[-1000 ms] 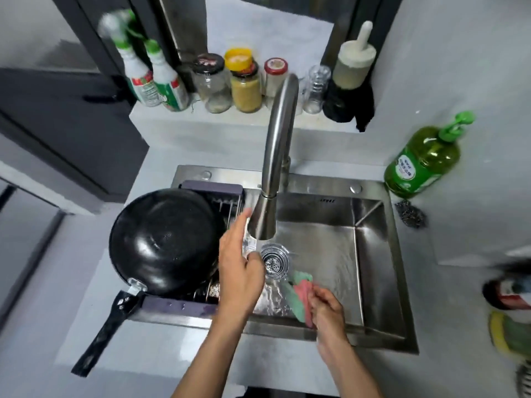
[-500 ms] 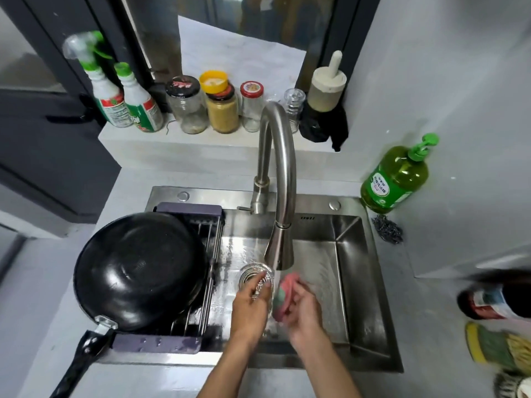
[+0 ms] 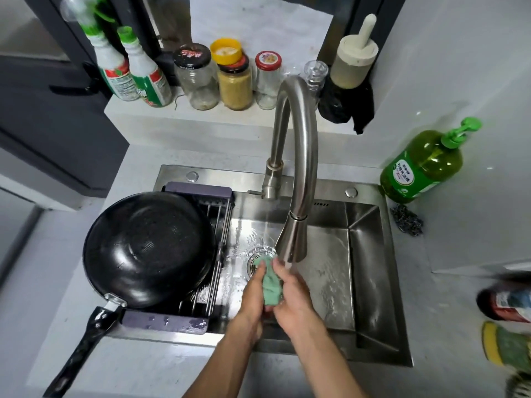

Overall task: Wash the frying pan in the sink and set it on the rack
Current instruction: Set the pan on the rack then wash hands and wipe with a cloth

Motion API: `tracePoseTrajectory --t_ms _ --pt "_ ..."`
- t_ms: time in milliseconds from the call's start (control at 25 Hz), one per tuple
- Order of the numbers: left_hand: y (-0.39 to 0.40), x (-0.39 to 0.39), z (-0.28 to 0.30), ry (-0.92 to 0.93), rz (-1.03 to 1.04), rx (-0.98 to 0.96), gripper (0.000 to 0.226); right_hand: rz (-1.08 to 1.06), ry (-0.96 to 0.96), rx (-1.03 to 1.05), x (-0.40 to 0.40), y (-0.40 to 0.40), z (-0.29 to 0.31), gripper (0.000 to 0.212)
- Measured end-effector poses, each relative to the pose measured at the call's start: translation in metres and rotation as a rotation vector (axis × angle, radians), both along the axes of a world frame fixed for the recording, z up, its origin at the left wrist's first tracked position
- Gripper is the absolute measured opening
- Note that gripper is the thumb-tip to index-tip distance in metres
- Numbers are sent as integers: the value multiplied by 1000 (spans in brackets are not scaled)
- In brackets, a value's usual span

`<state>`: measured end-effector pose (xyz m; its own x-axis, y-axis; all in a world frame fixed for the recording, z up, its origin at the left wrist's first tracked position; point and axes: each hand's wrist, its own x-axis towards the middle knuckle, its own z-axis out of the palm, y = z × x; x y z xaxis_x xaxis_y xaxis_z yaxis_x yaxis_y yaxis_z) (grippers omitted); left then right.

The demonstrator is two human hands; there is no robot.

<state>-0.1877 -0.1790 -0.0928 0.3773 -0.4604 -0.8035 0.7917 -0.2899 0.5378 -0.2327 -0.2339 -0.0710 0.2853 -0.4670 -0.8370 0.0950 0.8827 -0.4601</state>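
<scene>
Both hands [image 3: 275, 297] squeeze green cloth [image 3: 271, 284] under tap [image 3: 298, 179].

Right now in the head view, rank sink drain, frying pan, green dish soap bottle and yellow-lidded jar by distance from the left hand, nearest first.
From the left hand:
1. Sink drain, just beyond the fingertips.
2. Frying pan, upside down on the rack, to the left.
3. Green dish soap bottle, far right, on the counter.
4. Yellow-lidded jar, back ledge.
</scene>
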Motion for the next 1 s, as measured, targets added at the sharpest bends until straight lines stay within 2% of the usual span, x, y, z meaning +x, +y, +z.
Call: tracePoseTrajectory --t_ms 40,120,240,320,440,480,560,680,720,840,920,1000 --pt "0 -4 1 4 -10 8 51 -7 82 -17 1 -4 -3 8" --pt "-3 -11 0 -30 32 38 35 -56 217 -59 0 -10 -13 16" --pt "-18 -8 10 -123 121 67 26 -1 274 -206 1 4 -22 22" --pt "-26 -10 17 -118 79 58 26 48 302 -349 1 9 -25 23" --pt "-34 -19 24 -251 -59 33 22 80 281 -481 -5 -4 -29 17" --pt "-34 -19 23 -272 -70 27 20 101 242 -458 -6 -4 -27 13" --pt "-34 -12 21 -264 -5 26 21 151 170 -394 -7 2 -25 18" --pt "-34 -10 20 -299 -15 69 24 124 268 -334 -6 2 -16 22" --pt "-34 -13 19 -328 -48 85 25 120 254 -257 -7 -1 -15 25" --pt "-35 -9 23 -442 -142 180 32 314 99 -9 -14 -7 -3 29" --pt "-29 -3 22 -565 -344 196 31 246 -10 152 -13 -8 -2 30" --pt "-18 -12 19 -748 -597 140 30 138 -23 170 -10 -13 3 31"
